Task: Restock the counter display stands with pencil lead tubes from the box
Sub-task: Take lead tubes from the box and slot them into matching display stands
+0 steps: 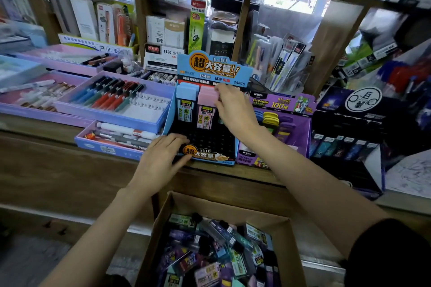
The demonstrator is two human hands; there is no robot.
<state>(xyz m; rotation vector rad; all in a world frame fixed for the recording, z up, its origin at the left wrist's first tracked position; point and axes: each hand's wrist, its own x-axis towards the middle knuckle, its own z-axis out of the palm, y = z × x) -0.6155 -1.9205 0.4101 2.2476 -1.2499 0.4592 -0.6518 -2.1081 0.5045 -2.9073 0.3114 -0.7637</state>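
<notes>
My right hand [233, 108] pinches a pink tube [205, 117] in the centre stand [213, 67]. My left hand [161, 158] lies flat on its front.

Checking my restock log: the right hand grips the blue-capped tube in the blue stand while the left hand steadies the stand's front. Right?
Not quite: the head view shows the right hand gripping the pink-capped tube, with the blue-capped tube untouched beside it. The left hand does rest on the front of the blue stand.

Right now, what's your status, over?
Right hand pinches pink-capped lead tube in blue display stand. Left hand rests on stand's front. Nothing blocking.
</notes>
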